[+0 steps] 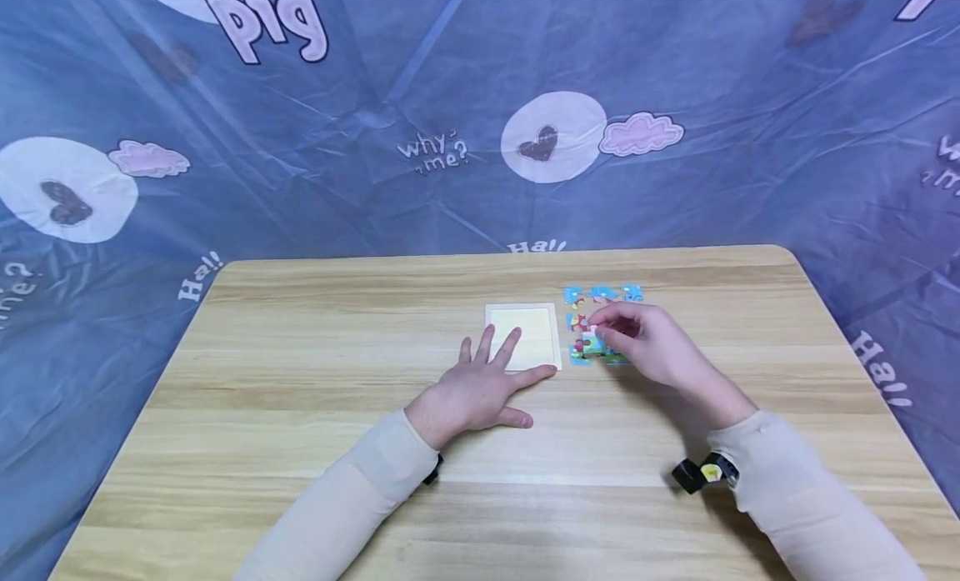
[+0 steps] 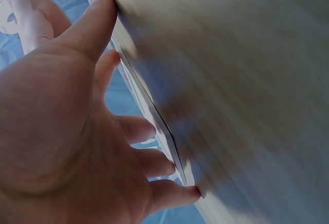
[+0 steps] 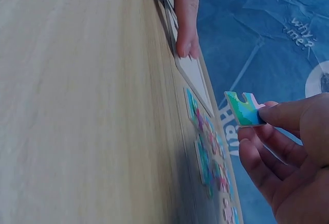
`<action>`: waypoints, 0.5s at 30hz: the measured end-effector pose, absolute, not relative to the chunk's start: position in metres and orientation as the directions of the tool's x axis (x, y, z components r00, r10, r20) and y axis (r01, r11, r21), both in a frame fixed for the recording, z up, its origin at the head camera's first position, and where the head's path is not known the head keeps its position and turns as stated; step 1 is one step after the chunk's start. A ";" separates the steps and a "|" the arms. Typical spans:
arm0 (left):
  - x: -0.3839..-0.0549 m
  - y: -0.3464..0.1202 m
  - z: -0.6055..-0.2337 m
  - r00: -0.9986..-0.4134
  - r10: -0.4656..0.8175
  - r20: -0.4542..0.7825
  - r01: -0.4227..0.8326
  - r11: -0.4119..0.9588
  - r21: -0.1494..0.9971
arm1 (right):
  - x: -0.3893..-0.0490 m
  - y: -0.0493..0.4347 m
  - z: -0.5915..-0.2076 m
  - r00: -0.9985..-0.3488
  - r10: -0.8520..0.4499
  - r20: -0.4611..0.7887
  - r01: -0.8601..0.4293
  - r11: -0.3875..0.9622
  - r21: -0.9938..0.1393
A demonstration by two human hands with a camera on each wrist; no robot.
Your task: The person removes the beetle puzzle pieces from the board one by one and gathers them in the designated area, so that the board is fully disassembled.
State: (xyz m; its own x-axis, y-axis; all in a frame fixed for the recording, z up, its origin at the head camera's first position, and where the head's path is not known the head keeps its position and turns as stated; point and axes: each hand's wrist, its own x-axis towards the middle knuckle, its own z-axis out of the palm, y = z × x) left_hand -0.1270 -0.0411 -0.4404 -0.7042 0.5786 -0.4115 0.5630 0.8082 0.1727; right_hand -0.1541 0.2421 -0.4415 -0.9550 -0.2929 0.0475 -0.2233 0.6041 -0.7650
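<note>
My right hand (image 1: 651, 341) pinches a puzzle piece (image 3: 243, 109) between thumb and fingers, raised above the table. Green, blue and pink show on that piece, which has a notch in one edge. Below it lie several more loose puzzle pieces (image 1: 632, 292), arranged in rough rows to the right of a puzzle frame (image 1: 557, 335). The pale square frame has a light, bare inside. With fingers spread, my left hand (image 1: 480, 391) rests over the frame's near edge. In the left wrist view the left fingertips (image 2: 186, 195) touch the frame and table beside it.
A wood-grain table (image 1: 300, 356) carries everything. Behind it hangs a blue cloth (image 1: 337, 172) printed with words, hearts and clouds. A dark wrist device (image 1: 705, 473) is strapped at the right sleeve.
</note>
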 end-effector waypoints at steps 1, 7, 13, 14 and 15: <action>-0.127 -0.041 -0.440 -0.706 0.579 -0.407 0.563 0.808 0.174 | -0.153 0.244 -0.441 -0.957 -0.286 0.045 -0.217 0.606 -0.765; -0.127 -0.042 -0.440 -0.707 0.592 -0.388 0.572 0.800 0.179 | -0.149 0.255 -0.439 -0.965 -0.261 0.034 -0.191 0.607 -0.771; -0.127 -0.042 -0.440 -0.705 0.595 -0.386 0.573 0.799 0.185 | -0.146 0.266 -0.441 -0.968 -0.246 0.043 -0.190 0.614 -0.766; -0.126 -0.042 -0.440 -0.705 0.594 -0.387 0.572 0.799 0.186 | -0.145 0.268 -0.442 -0.969 -0.244 0.048 -0.193 0.615 -0.765; -0.126 -0.042 -0.440 -0.705 0.594 -0.386 0.571 0.799 0.187 | -0.144 0.270 -0.443 -0.969 -0.241 0.057 -0.197 0.615 -0.763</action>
State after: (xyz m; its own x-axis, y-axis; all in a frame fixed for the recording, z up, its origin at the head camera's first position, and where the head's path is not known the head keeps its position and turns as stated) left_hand -0.1262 -0.0420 -0.4399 -0.7054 0.5943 -0.3864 0.5709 0.7994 0.1873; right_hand -0.1442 0.2699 -0.4426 -0.9689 -0.2407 0.0566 -0.1975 0.6153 -0.7632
